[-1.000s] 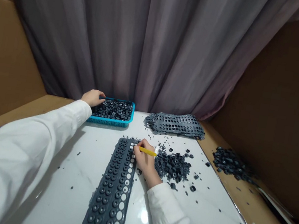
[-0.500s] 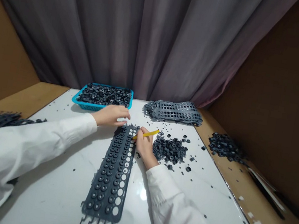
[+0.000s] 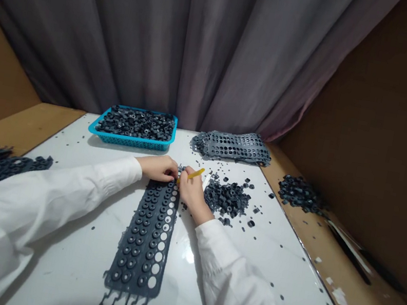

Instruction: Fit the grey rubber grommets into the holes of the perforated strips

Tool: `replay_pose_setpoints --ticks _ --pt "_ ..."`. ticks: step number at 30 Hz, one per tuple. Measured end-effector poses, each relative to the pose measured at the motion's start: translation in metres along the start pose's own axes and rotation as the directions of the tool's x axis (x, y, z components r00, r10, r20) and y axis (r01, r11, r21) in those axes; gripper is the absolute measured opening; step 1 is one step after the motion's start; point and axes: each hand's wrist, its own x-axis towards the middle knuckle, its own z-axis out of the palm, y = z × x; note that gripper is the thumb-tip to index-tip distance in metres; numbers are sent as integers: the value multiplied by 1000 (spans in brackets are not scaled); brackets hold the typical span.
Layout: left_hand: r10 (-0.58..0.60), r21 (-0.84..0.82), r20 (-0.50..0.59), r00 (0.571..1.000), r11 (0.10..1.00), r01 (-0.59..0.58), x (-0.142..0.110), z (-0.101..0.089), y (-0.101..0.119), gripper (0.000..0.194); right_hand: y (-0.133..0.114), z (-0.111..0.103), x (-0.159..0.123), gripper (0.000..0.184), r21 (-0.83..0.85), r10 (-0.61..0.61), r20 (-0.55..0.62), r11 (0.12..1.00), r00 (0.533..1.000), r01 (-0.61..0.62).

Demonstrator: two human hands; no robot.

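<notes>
The dark moulded sheet (image 3: 146,242) lay flat on the white table (image 3: 63,264), its long axis running away from the person, far end leaning slightly right. Both hands were at that far end, so most of the sheet extended from them back toward the body. The left hand (image 3: 161,168) was the nearer, lying over the end; the right hand (image 3: 194,191) stood at the right edge, beside the column of open holes. The right fingers were closed round a yellow tool (image 3: 196,173). The left fingers were curled in; whether they held a piece could not be determined. Compared with one second earlier, the left hand had left the blue basket (image 3: 133,142) and come alongside the right.
</notes>
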Motion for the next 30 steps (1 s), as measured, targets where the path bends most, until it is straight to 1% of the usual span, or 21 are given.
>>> replay_pose_setpoints --ticks 4,6,8,10,12,13,14,15,16,17,18,20,21,23,25,27,30 --pt "-13 78 53 999 997 9 6 0 -1 5 -5 -2 0 20 -83 -3 13 997 1000 4" --pt "6 95 78 997 995 -13 8 2 -2 6 -7 -3 -1 20 -120 -19 10 993 1000 20" --pt "28 79 71 997 996 -33 6 6 -3 12 -9 -4 -1 19 -138 -27 11 990 1000 28" --pt "30 30 16 999 999 -30 1 8 -4 17 -10 -5 -1 18 -133 -8 22 991 1000 11" --pt "-23 -43 -113 993 999 18 -6 8 -4 19 -11 -5 -1 18 -123 18 34 992 999 -14" --pt "-78 -88 -201 977 994 62 -10 6 -4 20 -11 -4 -1 18 -120 25 34 993 999 -20" --pt "-149 -142 -287 946 983 112 -14 4 -5 21 -10 -4 0 18 -118 27 35 993 999 -22" --pt "-226 -210 -357 906 965 158 -18 1 -5 22 -9 -4 0 18 -109 25 38 994 999 -21" --pt "-300 -287 -399 866 938 193 -22 -2 -6 24 -8 -4 0 18 -93 24 43 995 999 -20" --pt "-361 -365 -406 840 906 213 -25 -4 -6 25 -7 -4 0 18 -67 21 52 998 998 -17" --pt "-403 -437 -383 831 872 222 -27 -6 -5 26 -5 -5 0 18 -34 18 59 999 998 -16" --pt "-443 -539 -299 845 810 234 -31 -4 -2 26 -3 -6 1 18 39 24 66 999 998 -27" --pt "-446 -558 -264 855 794 242 -32 -2 1 26 -1 -7 2 18 71 36 67 997 997 -41" --pt "-420 -545 -219 881 802 246 -32 4 6 24 0 -8 3 18 117 76 82 989 994 -85" --pt "-352 -465 -210 912 857 224 -30 10 11 22 0 -9 4 19 132 114 113 983 987 -128" --pt "-262 -329 -200 944 926 187 -26 13 15 24 0 -9 4 19 121 127 133 982 983 -144" --pt "-185 -141 -185 965 977 160 -20 14 18 23 0 -8 4 20 86 127 136 986 983 -139"
